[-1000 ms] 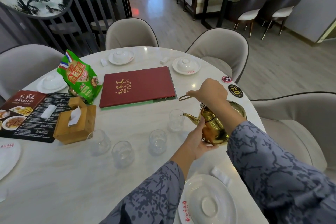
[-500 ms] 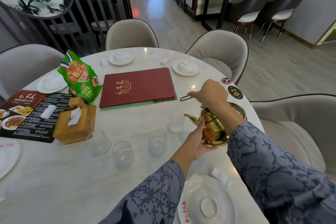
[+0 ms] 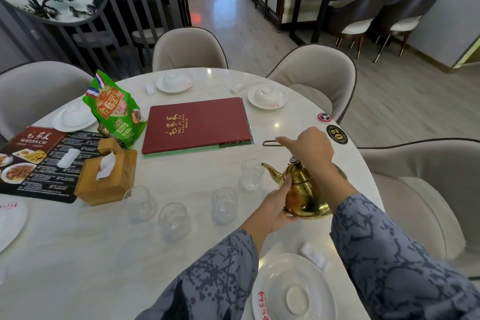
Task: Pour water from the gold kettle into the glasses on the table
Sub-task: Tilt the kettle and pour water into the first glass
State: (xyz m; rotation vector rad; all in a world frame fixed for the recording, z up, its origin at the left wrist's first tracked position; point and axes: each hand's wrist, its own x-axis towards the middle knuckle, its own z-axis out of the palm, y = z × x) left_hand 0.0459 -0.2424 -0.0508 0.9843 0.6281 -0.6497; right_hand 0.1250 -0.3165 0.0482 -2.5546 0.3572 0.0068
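Observation:
The gold kettle (image 3: 302,191) is held above the round white table (image 3: 78,254), tilted with its spout at the rim of the rightmost glass (image 3: 251,174). My right hand (image 3: 310,147) grips the kettle's thin handle from above. My left hand (image 3: 275,209) cups the kettle's lower left side. Three more clear glasses stand in a row to the left: one (image 3: 224,204) nearest the kettle, one (image 3: 173,219) in the middle, one (image 3: 141,202) beside the tissue box. I cannot tell whether water is flowing.
A red menu (image 3: 196,125) lies behind the glasses. A wooden tissue box (image 3: 107,176), a green snack bag (image 3: 115,109) and a dark picture menu (image 3: 33,161) sit at the left. A white plate (image 3: 294,291) lies near me. Padded chairs ring the table.
The kettle and both hands have stayed almost in place; the spout has shifted slightly left toward the rightmost glass's rim.

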